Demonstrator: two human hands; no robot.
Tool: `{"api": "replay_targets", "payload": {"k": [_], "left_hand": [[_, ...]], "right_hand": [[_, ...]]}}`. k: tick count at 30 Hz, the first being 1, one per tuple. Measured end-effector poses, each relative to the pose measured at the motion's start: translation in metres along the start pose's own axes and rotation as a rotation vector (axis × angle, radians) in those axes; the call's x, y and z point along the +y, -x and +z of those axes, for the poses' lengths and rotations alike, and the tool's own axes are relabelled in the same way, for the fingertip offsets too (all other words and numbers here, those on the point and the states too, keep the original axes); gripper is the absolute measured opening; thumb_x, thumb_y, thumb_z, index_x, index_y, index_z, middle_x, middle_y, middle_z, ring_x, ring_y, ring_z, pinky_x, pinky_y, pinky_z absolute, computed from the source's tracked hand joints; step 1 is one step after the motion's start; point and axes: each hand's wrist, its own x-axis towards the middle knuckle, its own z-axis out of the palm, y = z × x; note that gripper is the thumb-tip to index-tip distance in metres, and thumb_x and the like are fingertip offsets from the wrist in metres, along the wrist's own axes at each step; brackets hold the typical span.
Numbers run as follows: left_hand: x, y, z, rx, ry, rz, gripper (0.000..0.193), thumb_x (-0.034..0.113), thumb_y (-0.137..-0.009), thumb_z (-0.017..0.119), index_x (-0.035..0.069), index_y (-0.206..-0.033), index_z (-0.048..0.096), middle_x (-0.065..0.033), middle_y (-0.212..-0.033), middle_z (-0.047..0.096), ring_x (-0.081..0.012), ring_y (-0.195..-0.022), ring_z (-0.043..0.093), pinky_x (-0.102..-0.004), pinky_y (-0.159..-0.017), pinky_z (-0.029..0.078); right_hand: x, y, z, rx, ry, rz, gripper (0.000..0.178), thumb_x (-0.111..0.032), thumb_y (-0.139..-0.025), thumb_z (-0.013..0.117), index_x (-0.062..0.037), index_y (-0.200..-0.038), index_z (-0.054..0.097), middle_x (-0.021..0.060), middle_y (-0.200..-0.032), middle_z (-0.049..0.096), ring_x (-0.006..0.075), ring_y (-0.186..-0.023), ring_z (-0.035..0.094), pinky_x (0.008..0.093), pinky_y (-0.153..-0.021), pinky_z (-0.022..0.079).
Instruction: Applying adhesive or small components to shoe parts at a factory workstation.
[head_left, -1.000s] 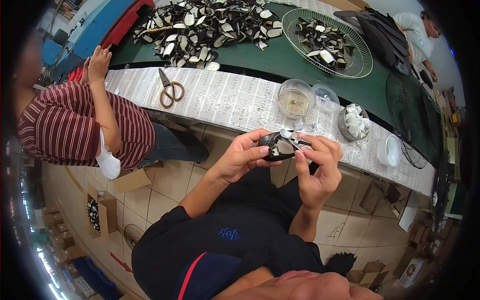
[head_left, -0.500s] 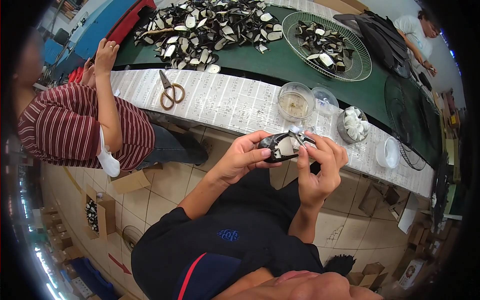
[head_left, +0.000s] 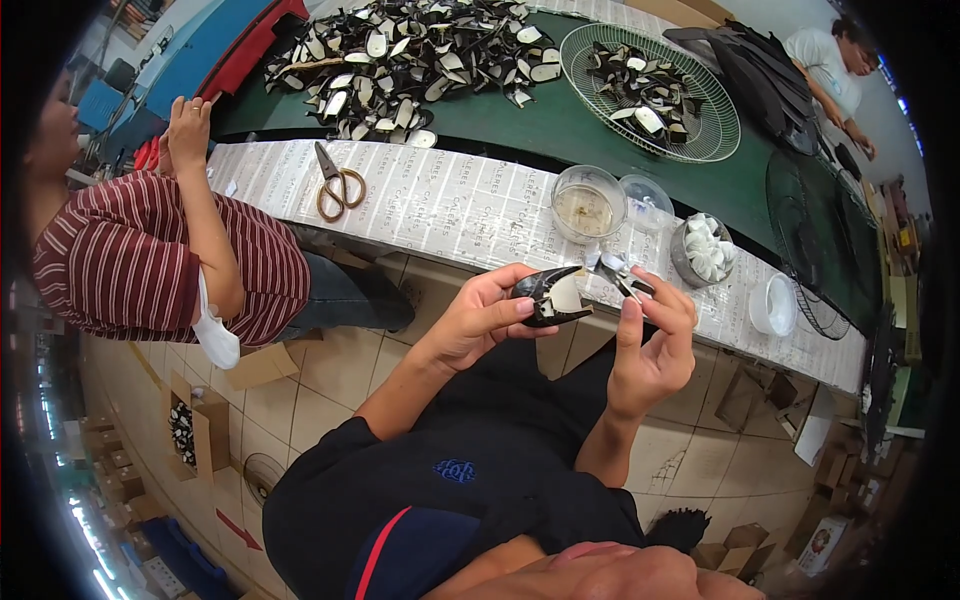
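My left hand point(head_left: 478, 318) holds a black shoe upper point(head_left: 555, 298), thumb on top and fingers beneath it. The cream lining of the upper faces up, and its narrow ends point right. Between the thumb and fingers of my right hand point(head_left: 655, 345) are slim metal tweezers point(head_left: 630, 284), with a whitish wad point(head_left: 606, 262) at their tip. The tip is apart from the upper, to its right. Just beyond my hands on the table stands a clear round dish point(head_left: 588, 208) with some liquid in it. A tin of white wads point(head_left: 704, 250) is nearest my right hand.
Brass-handled scissors point(head_left: 341, 188) lie on the paper-covered table edge point(head_left: 440, 200). A clear plastic lid point(head_left: 648, 203) and a white tub point(head_left: 773, 305) sit there too. Beyond are a heap of shoe uppers point(head_left: 410, 75) and a wire basket point(head_left: 733, 135). A co-worker point(head_left: 170, 250) stands at left.
My right hand has drawn the tweezers away from the upper, a little to the right. The left hand keeps its hold. The co-worker's raised hand at left has shifted left and down.
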Motion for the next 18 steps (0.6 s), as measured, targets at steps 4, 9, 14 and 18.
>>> {"api": "replay_targets", "payload": {"k": [4,9,14,18], "left_hand": [[0.0,0.0,0.0,0.0,0.014,0.0,0.037,0.011,-0.092,0.06,-0.004,-0.124,0.048,-0.0113,-0.117,0.059,-0.0181,-0.108,0.06,-0.0397,-0.094,0.053],[0.0,-0.004,0.005,-0.006,0.054,0.001,0.035,0.011,-0.093,0.058,-0.003,-0.123,0.048,-0.011,-0.117,0.059,-0.0179,-0.108,0.06,-0.039,-0.095,0.053],[-0.01,-0.01,0.01,0.013,0.089,-0.013,0.03,0.011,-0.095,0.056,-0.001,-0.122,0.047,-0.011,-0.118,0.058,-0.018,-0.109,0.06,-0.038,-0.097,0.052],[-0.021,-0.013,0.013,0.037,0.1,-0.006,0.031,0.01,-0.097,0.054,-0.001,-0.124,0.044,-0.0108,-0.118,0.058,-0.0185,-0.109,0.06,-0.0383,-0.1,0.05]], "right_hand": [[-0.002,0.001,0.0,-0.068,-0.091,0.019,0.016,0.001,-0.079,0.071,-0.0022,-0.091,0.061,0.0141,-0.1,0.07,0.024,-0.09,0.06,0.0336,-0.087,0.043],[-0.005,0.018,-0.008,-0.049,-0.242,0.226,0.013,0.0,-0.081,0.07,-0.0006,-0.091,0.06,0.0151,-0.099,0.07,0.023,-0.09,0.059,0.0331,-0.088,0.044],[-0.005,0.029,-0.018,-0.035,-0.073,0.167,0.013,0.0,-0.082,0.07,-0.002,-0.091,0.061,0.0153,-0.101,0.07,0.0247,-0.096,0.058,0.0352,-0.093,0.041],[-0.006,0.035,-0.022,-0.011,0.023,0.148,0.013,0.0,-0.081,0.07,-0.0021,-0.091,0.061,0.014,-0.101,0.07,0.0247,-0.096,0.058,0.035,-0.092,0.041]]}}
